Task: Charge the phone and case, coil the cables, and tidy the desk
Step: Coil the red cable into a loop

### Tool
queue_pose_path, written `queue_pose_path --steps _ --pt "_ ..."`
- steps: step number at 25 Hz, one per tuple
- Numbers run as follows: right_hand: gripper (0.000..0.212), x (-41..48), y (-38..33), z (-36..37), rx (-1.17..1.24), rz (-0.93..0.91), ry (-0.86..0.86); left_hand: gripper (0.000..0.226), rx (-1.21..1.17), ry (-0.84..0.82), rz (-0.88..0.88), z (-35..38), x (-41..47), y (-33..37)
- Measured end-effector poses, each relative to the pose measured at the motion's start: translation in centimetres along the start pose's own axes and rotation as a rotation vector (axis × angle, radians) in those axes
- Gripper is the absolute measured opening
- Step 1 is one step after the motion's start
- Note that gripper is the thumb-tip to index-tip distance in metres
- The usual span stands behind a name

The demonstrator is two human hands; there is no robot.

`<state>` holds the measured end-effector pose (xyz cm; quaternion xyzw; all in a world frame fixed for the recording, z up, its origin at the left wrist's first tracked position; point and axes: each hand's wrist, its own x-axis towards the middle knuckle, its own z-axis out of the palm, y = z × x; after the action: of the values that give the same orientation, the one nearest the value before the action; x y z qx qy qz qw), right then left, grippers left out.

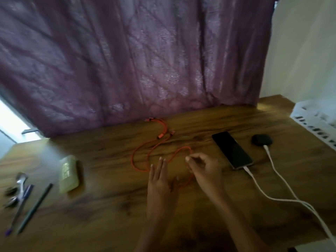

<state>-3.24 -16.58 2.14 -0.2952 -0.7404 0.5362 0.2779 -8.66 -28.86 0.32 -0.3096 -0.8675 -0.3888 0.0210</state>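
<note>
An orange multi-head cable (145, 151) lies in loose curves across the middle of the wooden desk (109, 206). My left hand (161, 180) lies flat on the cable's near part, fingers straight. My right hand (203, 170) has curled fingers and pinches the cable's loop at its fingertips. To the right a black phone (231, 150) lies face up with a white cable (261, 186) plugged into its near end. Beyond it a small black earbud case (261, 140) has a second white cable (280, 173) plugged in. Both white cables run off the desk's right front edge.
A yellowish rectangular block (69, 174) lies at the left. Further left are two pens (34, 208), a spoon (21, 180) and small dark items. A white perforated basket (316, 122) stands at the far right. A purple curtain (136, 60) hangs behind the desk.
</note>
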Motion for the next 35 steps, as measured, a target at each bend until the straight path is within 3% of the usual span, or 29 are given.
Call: queue_pose_path --steps 4,11,20,24,26,30,35 --pt "0.007 0.1 0.8 4.9 -0.082 -0.030 -0.079 0.058 -0.033 0.073 -0.049 -2.6 -0.3 -2.8" --pt "0.009 4.0 1.5 8.9 -0.205 0.034 -0.137 0.052 0.092 0.181 0.069 -3.4 2.5 -5.5" --pt "0.014 14.4 0.6 11.9 -0.283 -0.015 -0.137 0.048 0.064 0.124 -0.004 -2.5 11.8 -6.6" --pt "0.048 18.7 1.5 12.7 -0.642 -0.165 -0.334 0.050 0.030 0.083 -0.035 -1.8 14.5 -7.2" --pt "0.054 20.4 1.9 12.8 -0.866 -0.297 -0.431 0.050 0.026 0.062 -0.051 -1.4 15.3 -7.6" --pt "0.043 22.4 3.0 12.6 -1.011 -0.502 -0.582 0.048 0.024 0.030 -0.097 -0.4 16.5 -8.7" --pt "0.025 22.1 3.3 12.2 -1.007 -0.756 -0.417 0.041 0.014 0.032 -0.045 0.3 16.7 -8.9"
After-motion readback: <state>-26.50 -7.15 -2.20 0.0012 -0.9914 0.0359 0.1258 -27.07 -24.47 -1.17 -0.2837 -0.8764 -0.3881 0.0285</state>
